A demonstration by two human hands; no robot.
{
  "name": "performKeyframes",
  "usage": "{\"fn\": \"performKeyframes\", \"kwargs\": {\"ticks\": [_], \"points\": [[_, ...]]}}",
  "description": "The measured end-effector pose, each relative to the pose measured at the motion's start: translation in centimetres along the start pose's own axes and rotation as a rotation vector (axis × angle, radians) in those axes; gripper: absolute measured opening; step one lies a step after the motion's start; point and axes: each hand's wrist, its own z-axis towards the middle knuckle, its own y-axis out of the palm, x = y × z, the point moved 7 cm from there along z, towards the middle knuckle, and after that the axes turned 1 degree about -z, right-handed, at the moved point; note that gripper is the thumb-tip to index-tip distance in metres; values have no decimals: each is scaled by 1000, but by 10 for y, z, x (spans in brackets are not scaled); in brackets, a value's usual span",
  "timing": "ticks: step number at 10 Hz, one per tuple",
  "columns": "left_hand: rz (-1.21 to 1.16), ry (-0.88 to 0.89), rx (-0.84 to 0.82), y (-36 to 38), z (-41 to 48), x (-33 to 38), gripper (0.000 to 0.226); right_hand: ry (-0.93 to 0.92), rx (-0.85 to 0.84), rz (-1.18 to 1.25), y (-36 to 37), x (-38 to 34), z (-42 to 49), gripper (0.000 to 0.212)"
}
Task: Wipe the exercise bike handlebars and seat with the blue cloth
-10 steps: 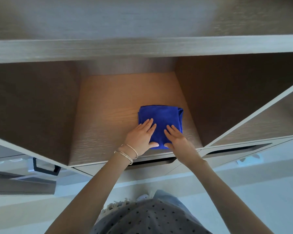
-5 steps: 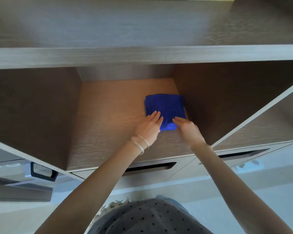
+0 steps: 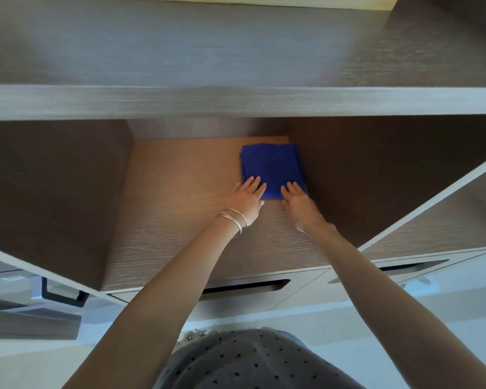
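I see a big wood-grain shelving unit (image 3: 236, 99) filling most of the head view, grey-brown boards, one thick horizontal shelf edge across the upper half. Below it is an open cubby (image 3: 180, 220) with a lighter brown floor, dark side walls left and right. Under the cubby floor are drawer fronts with slot handles (image 3: 244, 286), a second slot off to the right. Pale floor (image 3: 446, 318) below that. Bottom centre, my own dotted grey top (image 3: 250, 363) shows.

Both bare forearms reach up from the bottom edge into the cubby. The blue cloth (image 3: 272, 167) lies folded flat on the cubby floor, in the back right corner, its right edge just beside or touching the right wall, I cannot tell which.

Left hand (image 3: 246, 199): flat, palm down, fingers straight and together, fingertips resting on the near left corner of the cloth, nothing gripped. Two thin silver bangles (image 3: 235, 219) sit on that wrist.

Right hand (image 3: 296, 199): also flat and extended, fingers on the near right edge of the cloth, pressing rather than pinching. Thumb is hidden.

No exercise bike in view here.
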Motion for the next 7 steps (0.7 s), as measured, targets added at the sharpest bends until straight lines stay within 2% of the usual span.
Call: {"fn": "performKeyframes", "kwargs": {"ticks": [2, 4, 5, 6, 7], "points": [[47, -54, -60, -10, 34, -15, 52, 5, -36, 12, -9, 3, 38, 49], [142, -28, -83, -18, 33, -17, 58, 3, -122, 3, -11, 2, 45, 54], [136, 26, -4, -23, 11, -18, 60, -12, -107, 71, -12, 1, 29, 56], [107, 50, 90, -29, -14, -23, 63, -73, 28, 91, -19, -8, 6, 56], [84, 25, 125, -34, -30, -27, 64, -131, 71, 32, -22, -18, -11, 58]]}}
